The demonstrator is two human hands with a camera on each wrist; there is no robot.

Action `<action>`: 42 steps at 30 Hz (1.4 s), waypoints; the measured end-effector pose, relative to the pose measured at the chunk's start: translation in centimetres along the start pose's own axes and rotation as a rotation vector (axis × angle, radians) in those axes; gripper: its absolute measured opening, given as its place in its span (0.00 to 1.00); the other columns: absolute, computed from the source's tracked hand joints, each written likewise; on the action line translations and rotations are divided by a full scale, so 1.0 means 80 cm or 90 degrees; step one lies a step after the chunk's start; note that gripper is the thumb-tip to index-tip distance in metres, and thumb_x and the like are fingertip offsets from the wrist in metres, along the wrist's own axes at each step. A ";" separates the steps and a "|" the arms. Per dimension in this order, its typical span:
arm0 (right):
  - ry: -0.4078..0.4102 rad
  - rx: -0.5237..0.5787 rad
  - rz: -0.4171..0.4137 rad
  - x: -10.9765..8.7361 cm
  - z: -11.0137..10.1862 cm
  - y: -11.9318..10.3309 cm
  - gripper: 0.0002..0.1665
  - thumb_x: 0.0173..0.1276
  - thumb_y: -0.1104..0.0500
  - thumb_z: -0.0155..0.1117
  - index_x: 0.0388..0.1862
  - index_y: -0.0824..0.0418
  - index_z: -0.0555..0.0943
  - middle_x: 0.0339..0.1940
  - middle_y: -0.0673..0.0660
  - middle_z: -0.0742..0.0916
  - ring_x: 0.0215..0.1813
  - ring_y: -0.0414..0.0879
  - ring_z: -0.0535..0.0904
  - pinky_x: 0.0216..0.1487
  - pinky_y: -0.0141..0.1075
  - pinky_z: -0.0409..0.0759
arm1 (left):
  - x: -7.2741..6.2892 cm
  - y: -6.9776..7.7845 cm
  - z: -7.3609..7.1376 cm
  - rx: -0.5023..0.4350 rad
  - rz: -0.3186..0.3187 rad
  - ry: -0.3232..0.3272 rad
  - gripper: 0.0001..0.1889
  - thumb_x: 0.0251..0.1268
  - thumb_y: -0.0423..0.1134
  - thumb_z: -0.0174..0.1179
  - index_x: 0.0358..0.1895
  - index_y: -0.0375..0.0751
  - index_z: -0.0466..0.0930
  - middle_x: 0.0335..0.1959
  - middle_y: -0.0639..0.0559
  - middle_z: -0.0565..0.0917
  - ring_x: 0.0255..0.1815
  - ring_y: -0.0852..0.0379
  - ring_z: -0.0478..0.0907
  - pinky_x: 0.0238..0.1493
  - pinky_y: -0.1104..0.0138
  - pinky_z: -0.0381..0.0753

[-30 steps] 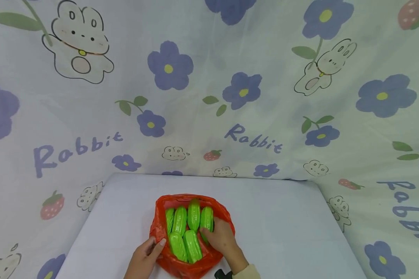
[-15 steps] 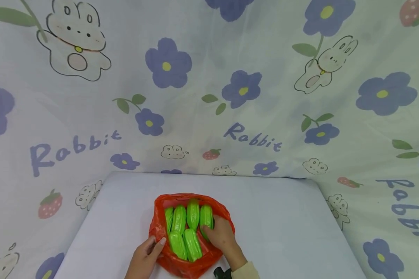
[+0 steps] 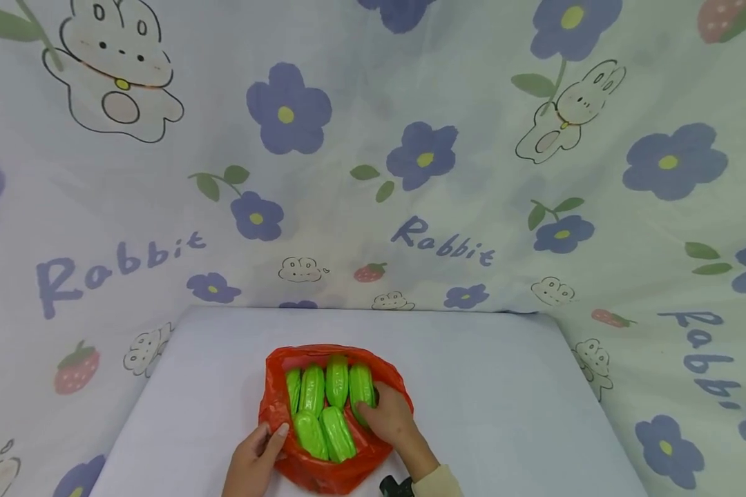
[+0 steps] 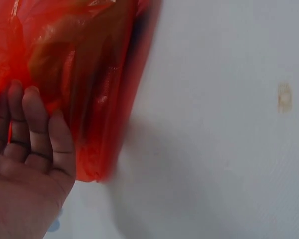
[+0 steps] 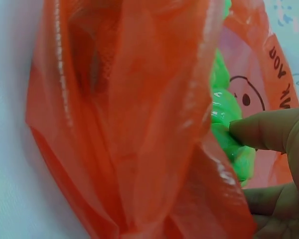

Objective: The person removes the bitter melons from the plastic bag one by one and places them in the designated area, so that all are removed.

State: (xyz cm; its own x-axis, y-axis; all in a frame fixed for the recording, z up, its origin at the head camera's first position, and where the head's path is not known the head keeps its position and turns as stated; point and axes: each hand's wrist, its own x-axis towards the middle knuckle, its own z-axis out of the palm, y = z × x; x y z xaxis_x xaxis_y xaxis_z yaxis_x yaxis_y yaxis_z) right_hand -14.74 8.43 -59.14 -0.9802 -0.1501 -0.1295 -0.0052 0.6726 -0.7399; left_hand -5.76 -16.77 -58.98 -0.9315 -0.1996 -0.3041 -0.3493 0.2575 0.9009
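An open red plastic bag (image 3: 275, 386) stands on the table, holding several glossy bright green, oblong, cucumber-like pieces (image 3: 311, 388). My left hand (image 3: 251, 459) pinches the bag's left rim, thumb over the edge. In the left wrist view the fingers of the left hand (image 4: 32, 134) lie along the outside of the red plastic. Inside the bag, my right hand (image 3: 393, 417) grips the rightmost green piece (image 3: 360, 386), its thumb on the near side and its other fingers behind. The right wrist view shows the thumb against a ridged green surface (image 5: 223, 109), while the bag's wall covers much of the rest.
A white-covered table (image 3: 503, 407) surrounds the bag. A small black object (image 3: 396, 486) lies at the front edge by the right sleeve (image 3: 438, 483). Behind the table hangs a curtain (image 3: 342, 207) printed with rabbits and blue flowers.
The head view has shifted slightly, so bag, hands and curtain all appear a little further left. Both hands keep their holds on the bag rim and the green piece.
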 end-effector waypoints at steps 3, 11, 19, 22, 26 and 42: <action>-0.014 0.027 -0.005 -0.002 0.001 0.002 0.28 0.67 0.51 0.71 0.58 0.68 0.80 0.45 0.55 0.87 0.44 0.48 0.81 0.46 0.49 0.83 | -0.003 -0.005 0.004 -0.009 -0.003 0.011 0.26 0.80 0.58 0.56 0.32 0.38 0.66 0.26 0.48 0.72 0.35 0.56 0.80 0.39 0.66 0.84; -0.012 0.067 -0.063 -0.012 -0.001 0.009 0.31 0.70 0.52 0.70 0.65 0.68 0.78 0.53 0.55 0.86 0.51 0.47 0.82 0.53 0.47 0.83 | -0.005 -0.007 0.012 -0.025 0.008 0.021 0.25 0.81 0.56 0.56 0.31 0.38 0.66 0.28 0.48 0.75 0.35 0.59 0.81 0.39 0.67 0.84; -0.006 0.117 -0.058 -0.014 -0.008 0.000 0.36 0.71 0.50 0.72 0.71 0.67 0.74 0.53 0.54 0.84 0.48 0.43 0.82 0.45 0.36 0.83 | 0.000 -0.002 0.012 -0.014 -0.013 0.024 0.25 0.79 0.59 0.56 0.35 0.39 0.72 0.37 0.48 0.83 0.39 0.58 0.83 0.40 0.68 0.84; -0.004 0.145 -0.057 -0.017 -0.009 -0.003 0.36 0.71 0.51 0.72 0.71 0.66 0.74 0.51 0.53 0.85 0.44 0.41 0.83 0.42 0.33 0.83 | 0.000 -0.004 0.011 -0.011 -0.010 0.025 0.24 0.80 0.59 0.56 0.38 0.39 0.75 0.42 0.48 0.85 0.39 0.58 0.83 0.40 0.68 0.84; 0.004 0.162 -0.074 -0.022 -0.012 -0.008 0.35 0.72 0.50 0.73 0.71 0.66 0.75 0.52 0.54 0.85 0.44 0.41 0.83 0.42 0.32 0.84 | -0.002 -0.005 0.010 -0.013 0.001 0.023 0.24 0.80 0.58 0.56 0.40 0.37 0.77 0.43 0.48 0.85 0.38 0.59 0.83 0.39 0.67 0.84; 0.039 0.156 -0.107 -0.047 -0.034 -0.014 0.32 0.72 0.43 0.73 0.68 0.55 0.78 0.50 0.47 0.86 0.48 0.42 0.82 0.44 0.33 0.83 | -0.005 -0.002 0.011 -0.036 -0.010 0.027 0.24 0.81 0.57 0.56 0.36 0.37 0.73 0.36 0.49 0.82 0.37 0.60 0.81 0.40 0.67 0.84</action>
State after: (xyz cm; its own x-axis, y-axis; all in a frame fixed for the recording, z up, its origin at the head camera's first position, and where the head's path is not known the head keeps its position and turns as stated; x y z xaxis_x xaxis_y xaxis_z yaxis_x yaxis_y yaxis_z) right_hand -11.56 10.21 -56.01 -0.9797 -0.1958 0.0425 -0.1276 0.4459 -0.8860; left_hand -5.41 -15.90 -59.31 -0.9204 -0.2440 -0.3055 -0.3561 0.2010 0.9126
